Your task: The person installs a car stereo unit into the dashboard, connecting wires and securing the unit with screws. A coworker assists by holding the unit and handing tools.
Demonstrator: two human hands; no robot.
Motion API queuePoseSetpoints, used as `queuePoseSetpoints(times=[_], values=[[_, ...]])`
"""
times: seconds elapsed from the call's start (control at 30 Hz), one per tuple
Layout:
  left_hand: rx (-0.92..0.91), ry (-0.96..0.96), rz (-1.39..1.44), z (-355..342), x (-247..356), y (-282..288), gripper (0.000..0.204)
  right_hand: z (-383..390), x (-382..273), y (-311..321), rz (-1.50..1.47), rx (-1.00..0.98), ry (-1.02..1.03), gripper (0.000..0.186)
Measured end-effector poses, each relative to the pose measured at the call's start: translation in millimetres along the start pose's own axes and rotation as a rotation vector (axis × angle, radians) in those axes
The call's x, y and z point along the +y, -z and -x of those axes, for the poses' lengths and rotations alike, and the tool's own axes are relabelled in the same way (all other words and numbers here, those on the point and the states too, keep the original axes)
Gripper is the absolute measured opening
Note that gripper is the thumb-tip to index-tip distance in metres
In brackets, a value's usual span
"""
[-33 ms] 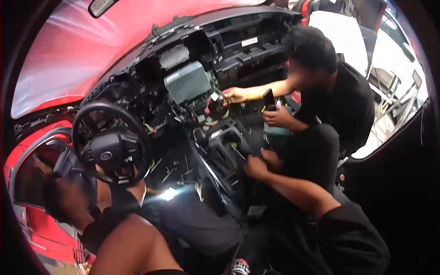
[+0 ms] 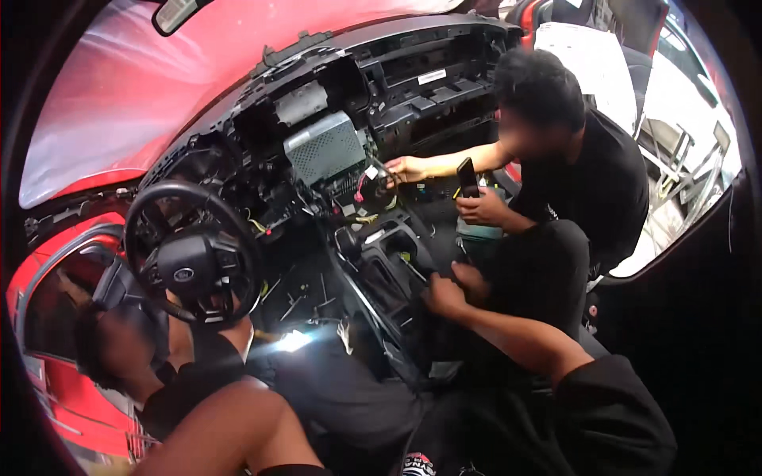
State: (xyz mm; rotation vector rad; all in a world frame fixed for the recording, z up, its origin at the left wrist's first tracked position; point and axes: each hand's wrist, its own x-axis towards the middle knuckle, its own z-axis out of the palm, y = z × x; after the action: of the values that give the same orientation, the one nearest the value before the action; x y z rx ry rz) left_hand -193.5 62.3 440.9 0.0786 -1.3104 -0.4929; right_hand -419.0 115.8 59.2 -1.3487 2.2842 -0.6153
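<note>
My right hand point(image 2: 446, 297) is closed beside the centre console point(image 2: 386, 274), its forearm coming from a black sleeve at the lower right. A thin pale rod point(image 2: 414, 270) runs from the console's opening to my fingers. Whether I hold it is too small to tell. A second patch of skin shows right behind this hand; whose it is, I cannot tell. At the lower left a bare bent limb point(image 2: 222, 424), seemingly my left arm, leaves the picture, so my left hand is out of sight. Ahead, a perforated metal box point(image 2: 324, 148) sits in the opened dashboard point(image 2: 397, 59).
A co-worker point(image 2: 603, 182) crouches at the right, one hand on wiring point(image 2: 373, 181), the other holding a phone point(image 2: 467, 177). Another person point(image 2: 119, 349) is low under the steering wheel point(image 2: 184, 262). A bright lamp point(image 2: 294, 340) and loose tools point(image 2: 321, 289) lie in the driver's footwell.
The whole view has shifted slightly. The bare limb at the lower left has moved a little. My right hand and the co-worker's hands stay nearly where they were.
</note>
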Motion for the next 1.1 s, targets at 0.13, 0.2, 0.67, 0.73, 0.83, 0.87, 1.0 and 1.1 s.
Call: queuePoseSetpoints(times=[0.13, 0.2, 0.67, 0.73, 0.83, 0.87, 1.0, 1.1], values=[[0.089, -0.043, 0.102, -32.5, -51.5, -49.8, 0.026, 33.5, 8.3, 46.5, -0.270, 0.109, -0.038, 0.032], [-0.034, 0.142, 0.029, -24.9, -106.8, -79.2, 0.026, 16.6, 17.7, 68.2, -0.396, 0.207, -0.021, 0.032], [-0.379, 1.413, 0.331, 136.6, -367.2, -155.3, 0.026, -169.3, -97.9, 181.7, -0.511, 0.473, 0.070, 0.037], [-0.512, 1.379, 0.236, 148.5, -384.8, -139.7, 0.024, -172.1, -100.7, 176.5, -0.550, 0.374, 0.010, 0.032], [-0.541, 1.342, 0.115, 144.9, -385.9, -149.0, 0.024, -198.1, -76.9, 157.5, -0.472, 0.480, 0.152, 0.037], [-0.514, 1.352, 0.119, 145.5, -383.1, -147.9, 0.025, -198.3, -76.9, 152.8, -0.502, 0.478, 0.132, 0.036], [-0.517, 1.327, 0.108, 147.5, -391.4, -147.2, 0.026, -195.0, -82.0, 155.2, -0.586, 0.493, 0.167, 0.030], [-0.542, 1.354, 0.101, 134.1, -378.0, -147.2, 0.026, -194.8, -79.0, 160.1, -0.606, 0.447, 0.175, 0.029]])
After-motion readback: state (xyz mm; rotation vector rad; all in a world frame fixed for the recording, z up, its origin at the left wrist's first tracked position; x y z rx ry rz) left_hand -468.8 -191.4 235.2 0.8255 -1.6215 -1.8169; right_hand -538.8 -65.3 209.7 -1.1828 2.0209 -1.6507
